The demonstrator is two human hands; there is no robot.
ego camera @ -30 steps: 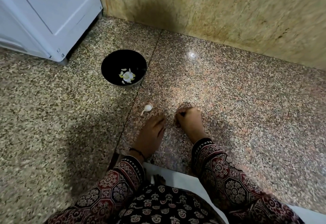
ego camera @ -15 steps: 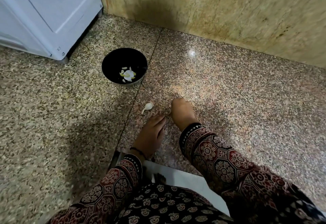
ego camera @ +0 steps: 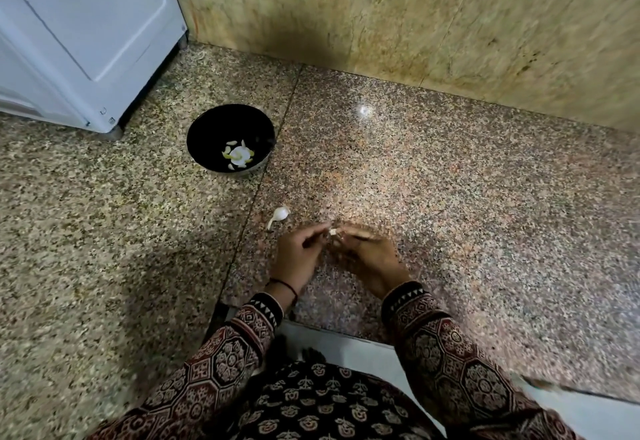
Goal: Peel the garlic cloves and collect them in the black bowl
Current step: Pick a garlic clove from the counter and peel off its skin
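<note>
The black bowl (ego camera: 207,127) stands on the speckled granite counter, with several pale garlic pieces (ego camera: 238,156) in its bottom. A whitish garlic clove with a curled tail (ego camera: 280,215) lies on the counter between the bowl and my hands. My left hand (ego camera: 298,256) and my right hand (ego camera: 372,259) meet fingertip to fingertip just right of that clove. Between the fingertips sits a small pale garlic clove (ego camera: 333,231), pinched from both sides. The hands are blurred, so the finger grip is unclear in detail.
A white appliance (ego camera: 86,34) stands at the back left, close behind the bowl. A beige stone wall (ego camera: 398,13) runs along the back. The counter's front edge (ego camera: 346,332) lies near my patterned sleeves.
My right hand swung left towards the lying clove, then came back right. Both hands now meet at the fingertips around a small clove. The bowl and the lying clove stayed put.
</note>
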